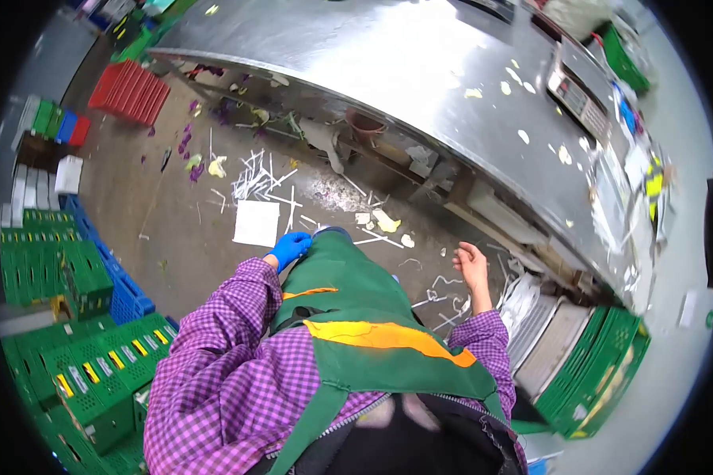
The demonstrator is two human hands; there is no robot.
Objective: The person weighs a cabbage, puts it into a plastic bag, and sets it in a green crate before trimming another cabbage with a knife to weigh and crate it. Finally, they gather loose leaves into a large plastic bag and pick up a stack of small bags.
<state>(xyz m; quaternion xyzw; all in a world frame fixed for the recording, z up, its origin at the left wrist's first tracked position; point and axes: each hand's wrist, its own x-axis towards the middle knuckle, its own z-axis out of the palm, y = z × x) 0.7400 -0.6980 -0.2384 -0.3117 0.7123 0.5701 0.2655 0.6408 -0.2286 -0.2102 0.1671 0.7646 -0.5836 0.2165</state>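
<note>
My left hand [291, 248], in a blue glove, hangs beside the green apron [348, 273], its fingers curled. Whether anything is inside them is hidden. To the right of the apron, my bare right hand [471, 265] is held over the floor with its fingers loosely bent and apart, and nothing shows in it. Just beyond the gloved hand a white square sheet [257, 222] lies on the floor, next to a heap of thin white strips [253, 178]. Yellowish leaf scraps [386, 221] are on the floor between the hands.
A metal table [356, 47] spans the front and right, bearing a scale [578, 99] and leaf scraps. Green crates [107, 372] and a blue pallet [127, 297] stand at the left, red crates [130, 93] at the upper left, more green crates [598, 364] at the lower right.
</note>
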